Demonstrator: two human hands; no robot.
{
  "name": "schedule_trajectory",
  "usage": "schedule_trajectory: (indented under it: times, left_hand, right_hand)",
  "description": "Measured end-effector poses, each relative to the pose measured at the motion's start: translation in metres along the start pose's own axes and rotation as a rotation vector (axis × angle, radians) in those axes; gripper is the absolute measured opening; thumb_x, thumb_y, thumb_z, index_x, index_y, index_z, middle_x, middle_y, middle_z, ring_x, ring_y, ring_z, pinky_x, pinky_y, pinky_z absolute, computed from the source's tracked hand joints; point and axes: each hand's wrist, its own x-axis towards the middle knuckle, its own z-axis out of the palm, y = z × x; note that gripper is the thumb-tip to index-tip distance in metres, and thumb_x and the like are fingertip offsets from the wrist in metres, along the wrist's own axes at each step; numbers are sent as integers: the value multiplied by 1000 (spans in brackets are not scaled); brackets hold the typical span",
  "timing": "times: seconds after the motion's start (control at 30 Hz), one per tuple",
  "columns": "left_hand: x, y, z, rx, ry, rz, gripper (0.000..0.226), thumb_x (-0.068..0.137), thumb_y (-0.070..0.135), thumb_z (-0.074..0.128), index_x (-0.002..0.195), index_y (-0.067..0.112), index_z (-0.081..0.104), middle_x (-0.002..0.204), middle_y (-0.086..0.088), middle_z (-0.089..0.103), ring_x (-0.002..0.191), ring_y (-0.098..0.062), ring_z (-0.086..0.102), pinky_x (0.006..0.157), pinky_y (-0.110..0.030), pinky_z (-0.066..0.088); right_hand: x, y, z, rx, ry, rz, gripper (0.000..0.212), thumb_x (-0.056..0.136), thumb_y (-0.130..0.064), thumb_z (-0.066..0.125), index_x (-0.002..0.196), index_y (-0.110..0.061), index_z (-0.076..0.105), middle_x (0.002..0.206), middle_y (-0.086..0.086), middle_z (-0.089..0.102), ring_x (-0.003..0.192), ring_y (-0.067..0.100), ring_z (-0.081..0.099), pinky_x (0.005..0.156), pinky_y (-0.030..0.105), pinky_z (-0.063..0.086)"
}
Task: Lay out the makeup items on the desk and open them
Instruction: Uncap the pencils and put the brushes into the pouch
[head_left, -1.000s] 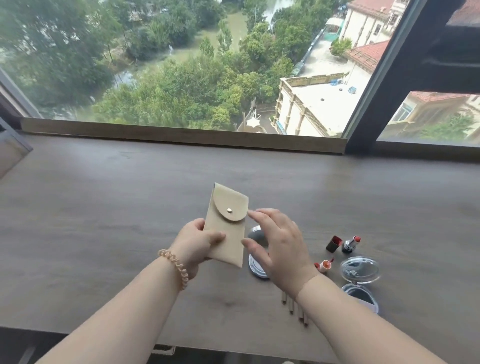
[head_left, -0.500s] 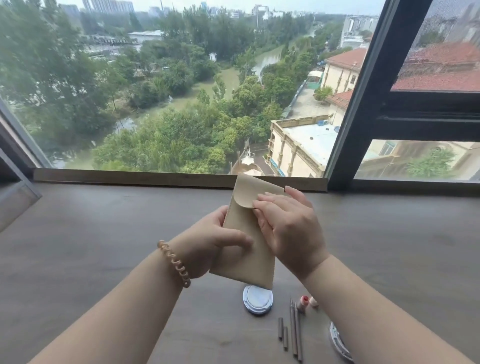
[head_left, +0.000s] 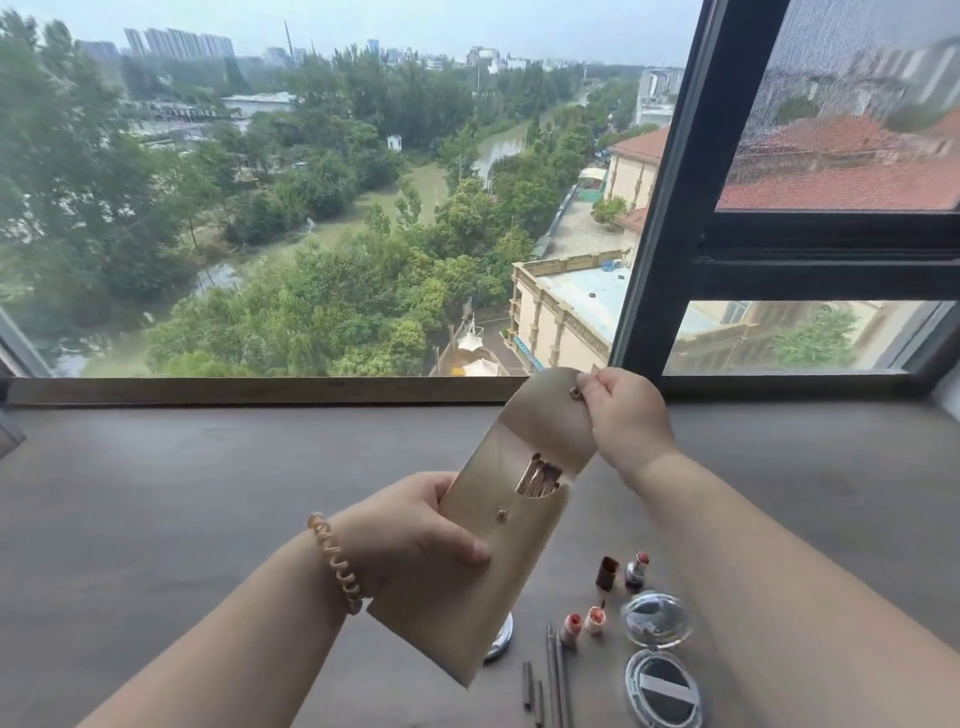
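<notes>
I hold a beige snap pouch (head_left: 498, 571) above the desk (head_left: 156, 519). My left hand (head_left: 415, 530) grips its lower body, thumb across the front. My right hand (head_left: 621, 415) pinches the tip of the flap by its snap and holds it lifted, so the pouch mouth is open. Several brush ends (head_left: 540, 475) show inside the mouth. Beneath the pouch, a round silver compact (head_left: 501, 642) is mostly hidden.
On the desk at lower right lie an uncapped red lipstick (head_left: 638, 569) with its dark cap (head_left: 607, 571), two small orange tubes (head_left: 583, 623), thin pencils with caps (head_left: 553, 675) and an open round mirror compact (head_left: 660, 654). A window frame (head_left: 665, 208) rises behind.
The pouch flap was snapped closed; my right hand has since unsnapped it and pulled it up and right. The camera view tilted up toward the window.
</notes>
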Motion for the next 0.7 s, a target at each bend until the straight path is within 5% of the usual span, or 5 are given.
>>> schedule_trajectory:
  times: [0.1,0.17,0.3,0.4,0.7]
  left_hand:
    - [-1,3,-2,8,-65,-8,44,63,-2,76,105,-2,63,110,-31,64,96,-40,63,89,-53,51]
    - [0,7,-3,15,-64,9,37,64,-3,74,101,3,66,100,-23,69,89,-34,67,82,-45,55]
    - [1,11,-7,6,0,34,33,62,-3,73,93,9,68,90,-13,72,76,-25,69,68,-35,57]
    - [4,10,-8,-2,38,53,36,62,-3,72,96,6,65,88,-12,72,74,-23,69,66,-33,57]
    - [10,9,4,145,83,85,35,62,2,73,96,9,66,90,-12,71,79,-23,67,76,-40,55]
  right_hand:
    - [-1,8,5,-245,-112,-78,8,89,-30,57,86,-25,63,88,-2,61,87,22,56,74,35,44]
    - [-4,9,5,-375,-71,-286,22,83,-26,67,104,-23,64,100,-3,57,96,16,54,86,36,44]
    - [-13,3,5,-55,-202,-345,18,86,-8,56,85,-23,66,80,-5,58,71,6,54,69,28,43]
    - [-19,-4,1,216,-428,-255,20,87,-21,50,81,-12,67,68,-2,59,60,7,51,62,25,44]
    - [-32,-8,8,-391,-415,-632,43,90,-56,42,75,-17,52,72,-4,55,68,18,48,59,34,37]
